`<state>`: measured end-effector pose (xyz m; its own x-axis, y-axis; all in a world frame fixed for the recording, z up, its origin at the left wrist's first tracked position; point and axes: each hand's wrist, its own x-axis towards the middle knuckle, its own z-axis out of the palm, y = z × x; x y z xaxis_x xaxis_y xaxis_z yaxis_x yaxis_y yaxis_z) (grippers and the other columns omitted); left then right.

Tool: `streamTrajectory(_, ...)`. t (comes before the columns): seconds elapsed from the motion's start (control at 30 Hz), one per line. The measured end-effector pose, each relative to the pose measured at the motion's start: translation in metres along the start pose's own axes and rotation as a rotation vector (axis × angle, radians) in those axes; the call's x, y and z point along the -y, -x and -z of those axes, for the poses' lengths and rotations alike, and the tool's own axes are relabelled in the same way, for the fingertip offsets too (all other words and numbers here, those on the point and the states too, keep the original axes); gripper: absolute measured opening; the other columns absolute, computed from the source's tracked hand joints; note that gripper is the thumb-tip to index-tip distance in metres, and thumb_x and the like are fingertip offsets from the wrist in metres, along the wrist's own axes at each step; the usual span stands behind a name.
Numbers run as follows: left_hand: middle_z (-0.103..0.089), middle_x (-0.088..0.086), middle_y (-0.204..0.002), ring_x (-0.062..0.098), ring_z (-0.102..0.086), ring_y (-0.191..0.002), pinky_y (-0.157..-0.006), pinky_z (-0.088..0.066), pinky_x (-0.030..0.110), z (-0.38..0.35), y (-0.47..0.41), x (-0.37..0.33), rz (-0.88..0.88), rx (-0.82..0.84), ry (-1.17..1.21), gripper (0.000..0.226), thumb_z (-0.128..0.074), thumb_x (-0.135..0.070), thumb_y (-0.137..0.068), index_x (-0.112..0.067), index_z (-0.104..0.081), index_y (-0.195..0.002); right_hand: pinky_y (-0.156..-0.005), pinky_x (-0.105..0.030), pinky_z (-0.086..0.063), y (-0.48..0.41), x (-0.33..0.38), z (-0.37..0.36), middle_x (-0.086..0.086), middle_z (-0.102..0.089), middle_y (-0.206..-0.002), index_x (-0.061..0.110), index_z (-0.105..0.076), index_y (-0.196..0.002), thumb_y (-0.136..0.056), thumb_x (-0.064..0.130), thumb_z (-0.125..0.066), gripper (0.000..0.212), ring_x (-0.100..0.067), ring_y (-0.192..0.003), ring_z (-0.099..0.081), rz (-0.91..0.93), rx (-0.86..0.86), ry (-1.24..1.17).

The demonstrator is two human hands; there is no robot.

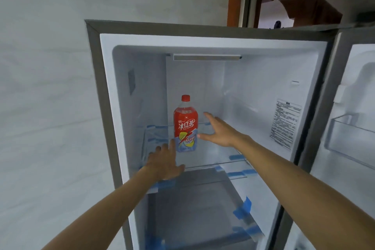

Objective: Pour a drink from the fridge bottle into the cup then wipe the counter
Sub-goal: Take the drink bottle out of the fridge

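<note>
The iced-tea bottle (185, 126) stands upright on the fridge's glass shelf (223, 154), red cap (185, 98) on, and the red label reads 统一 冰红茶, with lemon artwork on the pale blue band beneath. Both hands are in the fridge, fingers straight and spread, holding nothing: the left hand (165, 161) is just below and left of the bottle, its forefinger close by the base, and the right hand (220, 131) is just to the bottle's right, thumb almost at the label. Whether either touches it, I can't tell. So this looks like the fetching step, nothing poured yet. The next move calls for fingers closing round the body and a lift clear of the shelf. Blue tape strips (241, 209) mark the shelves below the bottle. The white sticker (285, 122) well to its right is too small to read.
</note>
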<state>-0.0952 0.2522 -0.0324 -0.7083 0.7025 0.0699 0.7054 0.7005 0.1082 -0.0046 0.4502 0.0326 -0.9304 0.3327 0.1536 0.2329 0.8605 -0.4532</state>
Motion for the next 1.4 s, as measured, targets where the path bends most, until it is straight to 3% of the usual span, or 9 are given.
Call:
streamTrajectory(0.17, -0.026, 0.012, -0.160, 0.034, -0.033, -0.143, -0.113, -0.037, 0.049, -0.005, -0.025, 0.000, 0.077, 0.040, 0.053, 0.099, -0.055, -0.062, -0.090, -0.017, 0.002, -0.158, -0.113, -0.051, -0.037, -0.049, -0.009, -0.009, -0.010, -0.024, -0.161, 0.029, -0.008, -0.158, -0.085, 0.048, -0.072, 0.098, -0.030, -0.145, -0.033, 0.056, -0.003, -0.221)
streamTrajectory(0.33, -0.027, 0.013, -0.160, 0.032, -0.036, -0.142, -0.113, -0.036, 0.048, -0.012, -0.042, 0.003, 0.143, 0.010, 0.071, 0.099, -0.052, -0.064, -0.090, -0.016, 0.000, -0.158, -0.108, -0.049, -0.042, -0.078, -0.009, -0.021, -0.009, -0.026, -0.158, 0.034, -0.004, -0.158, -0.082, 0.041, -0.077, 0.105, -0.029, -0.141, -0.038, 0.127, -0.005, -0.386)
streamTrajectory(0.47, -0.025, 0.013, -0.161, 0.033, -0.035, -0.143, -0.114, -0.035, 0.049, -0.014, -0.049, 0.005, 0.161, -0.004, 0.091, 0.098, -0.049, -0.065, -0.091, -0.015, 0.001, -0.159, -0.101, -0.055, -0.050, -0.094, -0.008, -0.028, -0.008, -0.041, -0.149, 0.041, -0.012, -0.154, -0.067, 0.050, -0.085, 0.114, -0.028, -0.130, -0.051, 0.150, 0.036, -0.510)
streamTrajectory(0.63, -0.031, 0.013, -0.159, 0.032, -0.039, -0.141, -0.112, -0.038, 0.049, -0.016, -0.053, 0.008, 0.178, -0.015, 0.165, 0.093, -0.048, -0.066, -0.091, -0.017, -0.005, -0.158, -0.096, -0.053, -0.054, -0.105, -0.010, -0.031, 0.000, -0.055, -0.136, 0.035, -0.027, -0.149, -0.073, 0.022, -0.087, 0.098, -0.023, -0.119, -0.060, 0.173, 0.013, -0.583)
streamTrajectory(0.8, -0.044, 0.004, -0.153, 0.025, -0.047, -0.135, -0.111, -0.038, 0.040, -0.005, -0.056, -0.003, 0.154, 0.020, 0.728, 0.069, -0.045, -0.055, -0.100, -0.019, -0.022, -0.155, -0.092, -0.051, -0.057, -0.108, -0.008, -0.028, 0.013, -0.061, -0.118, 0.034, -0.040, -0.135, -0.070, 0.013, -0.089, 0.084, -0.021, -0.114, -0.064, 0.183, 0.009, -0.611)
streamTrajectory(0.93, -0.053, 0.011, -0.140, 0.029, -0.052, -0.121, -0.105, -0.040, 0.040, 0.008, -0.059, -0.015, 0.317, 0.035, 1.222, 0.057, -0.032, -0.051, -0.104, -0.013, -0.040, -0.145, -0.092, -0.047, -0.057, -0.106, -0.005, -0.024, 0.015, -0.061, -0.117, 0.034, -0.040, -0.133, -0.070, 0.012, -0.089, 0.082, -0.018, -0.112, -0.065, 0.236, 0.042, -0.605)
streamTrajectory(1.03, -0.054, 0.021, -0.137, 0.036, -0.056, -0.121, -0.107, -0.042, 0.046, 0.009, -0.064, -0.011, 0.396, 0.062, 1.391, 0.064, -0.025, -0.060, -0.102, -0.013, -0.046, -0.141, -0.092, -0.042, -0.058, -0.104, -0.002, -0.019, 0.015, -0.060, -0.117, 0.029, -0.040, -0.136, -0.071, 0.011, -0.088, 0.084, -0.014, -0.110, -0.064, 0.270, 0.036, -0.596)
streamTrajectory(1.23, -0.056, 0.023, -0.130, 0.041, -0.056, -0.118, -0.107, -0.042, 0.054, 0.012, -0.063, 0.001, 0.513, 0.043, 1.698, 0.071, -0.026, -0.063, -0.101, -0.007, -0.046, -0.140, -0.080, -0.025, -0.059, -0.094, 0.007, -0.002, 0.018, -0.059, -0.112, 0.031, -0.042, -0.132, -0.071, 0.012, -0.088, 0.079, -0.002, -0.097, -0.064, 0.288, -0.013, -0.668)
streamTrajectory(1.4, -0.056, 0.024, -0.134, 0.043, -0.058, -0.119, -0.109, -0.040, 0.057, 0.017, -0.052, 0.002, 0.482, 0.071, 1.939, 0.075, -0.026, -0.066, -0.099, -0.005, -0.048, -0.137, -0.084, -0.033, -0.059, -0.084, 0.021, 0.014, 0.012, -0.059, -0.117, 0.026, -0.042, -0.139, -0.072, 0.011, -0.087, 0.082, -0.006, -0.103, -0.063, 0.322, -0.015, -0.707)
